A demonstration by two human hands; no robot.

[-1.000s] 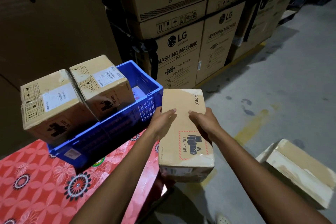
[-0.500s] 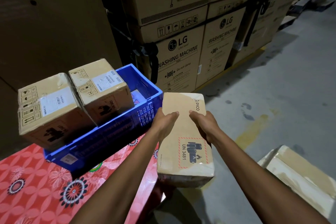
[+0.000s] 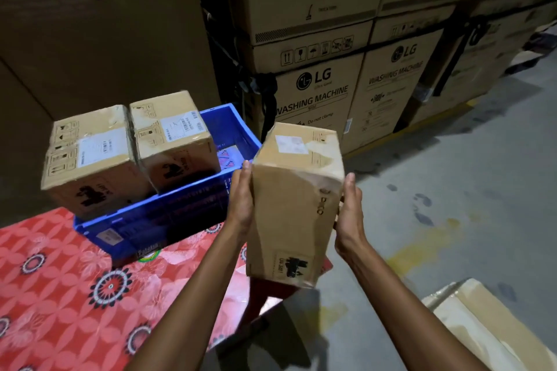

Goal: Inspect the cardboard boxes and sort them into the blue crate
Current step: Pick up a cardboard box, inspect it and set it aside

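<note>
The cardboard box [image 3: 297, 202], lying flat a moment ago, is now tipped upright between the left hand [image 3: 241, 205] and right hand [image 3: 349, 211], palms pressed to opposite sides; inspection seems underway. It hangs just right of the blue crate [image 3: 187, 211], where two matte, slightly dented boxes [image 3: 129, 147] stand on the floral tabletop [image 3: 60, 295].

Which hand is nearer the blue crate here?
Left. The left hand grips the held box on the side facing the blue crate, just off its near corner; the right hand is across the box, farther away.
</note>
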